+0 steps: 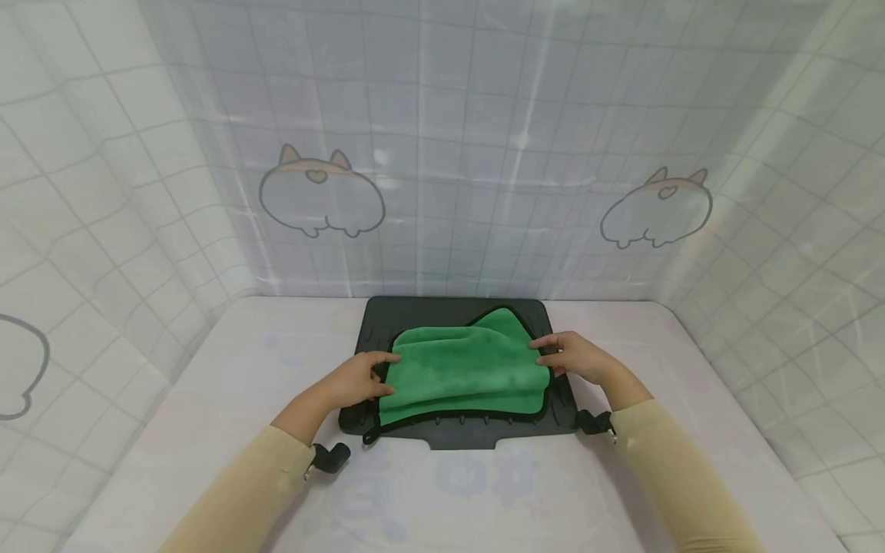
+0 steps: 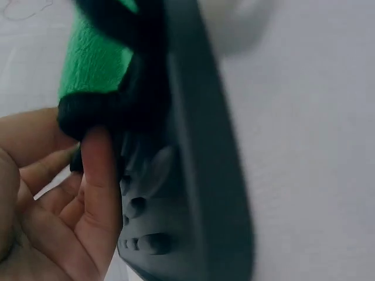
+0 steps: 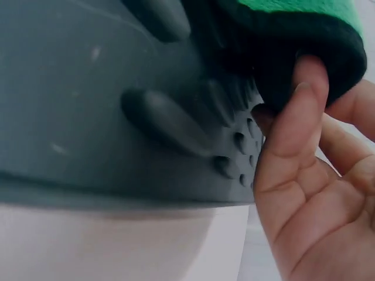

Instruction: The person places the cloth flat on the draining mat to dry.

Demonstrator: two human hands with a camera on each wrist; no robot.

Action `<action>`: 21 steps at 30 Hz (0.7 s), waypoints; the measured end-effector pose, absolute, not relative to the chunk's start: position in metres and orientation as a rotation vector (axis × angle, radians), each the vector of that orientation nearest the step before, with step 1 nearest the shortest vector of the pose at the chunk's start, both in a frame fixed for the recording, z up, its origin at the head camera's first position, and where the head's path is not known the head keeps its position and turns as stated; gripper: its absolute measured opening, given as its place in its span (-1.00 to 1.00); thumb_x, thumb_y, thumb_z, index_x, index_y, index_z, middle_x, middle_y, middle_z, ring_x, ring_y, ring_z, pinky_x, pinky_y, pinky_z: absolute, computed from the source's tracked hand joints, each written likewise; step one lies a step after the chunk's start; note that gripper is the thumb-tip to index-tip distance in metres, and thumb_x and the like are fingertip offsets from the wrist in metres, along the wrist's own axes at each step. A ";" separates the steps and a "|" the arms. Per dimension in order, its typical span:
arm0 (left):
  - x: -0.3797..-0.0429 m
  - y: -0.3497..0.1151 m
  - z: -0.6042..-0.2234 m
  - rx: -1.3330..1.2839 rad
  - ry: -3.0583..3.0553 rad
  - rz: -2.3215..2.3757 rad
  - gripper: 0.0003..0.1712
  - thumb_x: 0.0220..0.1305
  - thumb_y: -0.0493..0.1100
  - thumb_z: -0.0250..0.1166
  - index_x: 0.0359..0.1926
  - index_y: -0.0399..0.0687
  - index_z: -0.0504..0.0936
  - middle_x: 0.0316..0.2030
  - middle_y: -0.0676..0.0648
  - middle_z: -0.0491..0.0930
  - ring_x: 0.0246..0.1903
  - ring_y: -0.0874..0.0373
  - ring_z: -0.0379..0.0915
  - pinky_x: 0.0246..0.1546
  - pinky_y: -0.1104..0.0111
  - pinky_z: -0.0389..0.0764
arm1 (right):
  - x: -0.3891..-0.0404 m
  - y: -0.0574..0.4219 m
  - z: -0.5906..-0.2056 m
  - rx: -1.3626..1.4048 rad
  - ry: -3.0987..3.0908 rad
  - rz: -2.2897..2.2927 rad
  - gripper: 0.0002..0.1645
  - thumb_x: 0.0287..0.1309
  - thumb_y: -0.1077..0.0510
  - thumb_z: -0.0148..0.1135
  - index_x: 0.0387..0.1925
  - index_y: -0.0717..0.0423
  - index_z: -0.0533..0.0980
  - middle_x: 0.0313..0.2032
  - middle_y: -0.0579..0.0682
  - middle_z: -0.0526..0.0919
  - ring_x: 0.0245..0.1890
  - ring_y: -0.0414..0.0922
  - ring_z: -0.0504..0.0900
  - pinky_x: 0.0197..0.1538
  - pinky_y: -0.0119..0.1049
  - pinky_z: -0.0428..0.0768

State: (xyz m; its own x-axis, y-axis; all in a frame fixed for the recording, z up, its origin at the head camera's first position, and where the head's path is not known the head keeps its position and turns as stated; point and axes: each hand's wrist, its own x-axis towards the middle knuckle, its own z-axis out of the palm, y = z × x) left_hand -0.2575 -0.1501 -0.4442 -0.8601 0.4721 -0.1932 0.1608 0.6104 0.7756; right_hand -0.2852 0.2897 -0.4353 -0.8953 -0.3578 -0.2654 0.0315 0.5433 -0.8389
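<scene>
A green plush towel (image 1: 463, 369) with a black border lies folded on a dark grey mat (image 1: 415, 309) with raised nubs. One corner of the towel sticks out at the upper right, and a small black loop (image 1: 371, 436) hangs at its lower left. At the left end of the cloth, my left hand (image 1: 349, 382) pinches the folded edge; the left wrist view shows the thumb under the black border (image 2: 88, 111). My right hand (image 1: 579, 358) grips the opposite end, its fingers over the top and thumb beneath the black border (image 3: 293, 41).
The mat lies on a pale, faintly printed table surface (image 1: 290, 491), with a tab at its front edge. Grid-patterned sheets with cartoon animal prints form a back wall (image 1: 456, 192) and two side walls around the table. Each wrist carries a small black device (image 1: 332, 458).
</scene>
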 end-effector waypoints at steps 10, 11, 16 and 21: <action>-0.274 -0.148 -0.448 0.284 2.356 1.494 -0.40 0.50 -0.11 0.18 0.47 -0.09 0.30 0.25 -0.31 0.47 0.11 -0.08 0.53 0.02 0.17 0.63 | -0.294 0.289 -0.427 -0.278 2.371 -1.261 -0.47 0.41 0.20 0.20 0.35 0.20 0.42 0.29 0.29 0.38 -0.08 0.00 0.58 0.02 -0.09 0.63; -0.277 -0.147 -0.450 0.236 2.343 1.532 -0.43 0.52 -0.09 0.16 0.45 -0.10 0.32 0.22 -0.30 0.49 0.08 -0.04 0.56 0.01 0.20 0.63 | -0.296 0.289 -0.428 -0.280 2.374 -1.264 -0.48 0.43 0.19 0.17 0.36 0.20 0.41 0.29 0.29 0.38 0.00 0.04 0.58 0.05 -0.07 0.62; -0.283 -0.142 -0.456 0.106 2.205 1.716 -0.48 0.53 -0.15 0.14 0.41 -0.20 0.37 0.13 -0.24 0.51 -0.12 0.18 0.55 -0.09 0.37 0.62 | -0.305 0.282 -0.432 -0.258 2.407 -1.256 -0.53 0.49 0.16 0.10 0.34 0.14 0.44 0.36 0.29 0.35 0.31 0.18 0.42 0.17 0.03 0.56; -0.283 -0.136 -0.455 0.141 2.069 1.779 -0.43 0.46 -0.27 0.21 0.42 -0.24 0.34 0.20 -0.29 0.47 -0.12 0.24 0.55 -0.13 0.45 0.60 | -0.313 0.277 -0.439 -0.246 2.481 -1.226 -0.57 0.46 0.20 0.13 0.29 0.14 0.50 0.38 0.29 0.32 0.32 0.18 0.38 0.12 0.01 0.57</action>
State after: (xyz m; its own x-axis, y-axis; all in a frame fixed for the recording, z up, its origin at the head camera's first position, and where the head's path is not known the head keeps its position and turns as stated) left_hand -0.2829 -0.1359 -0.4548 -0.9122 0.3342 -0.2371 -0.1842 0.1824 0.9658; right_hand -0.3126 0.2766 -0.4389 -0.9197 -0.3097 -0.2415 0.0037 0.6080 -0.7939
